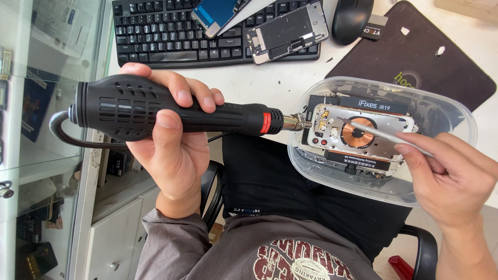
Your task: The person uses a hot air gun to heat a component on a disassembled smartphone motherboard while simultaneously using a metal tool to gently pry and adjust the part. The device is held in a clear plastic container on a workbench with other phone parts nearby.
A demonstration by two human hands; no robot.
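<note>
My left hand (174, 137) grips a black hot-air gun (155, 106) with a red band; its metal nozzle (295, 122) points at the left edge of an opened phone frame (363, 135). The frame shows a copper coil (359, 133) and lies on a black holder inside a clear plastic tub (456, 119). My right hand (451, 176) holds thin metal tweezers (381, 134), whose tip rests near the coil at the frame's upper middle.
A black keyboard (166, 36) lies at the top with two phone screens (288, 31) on it. A black mouse (351, 18) and dark mat (415, 57) sit top right. A glass cabinet (46, 129) stands left. My lap and chair are below.
</note>
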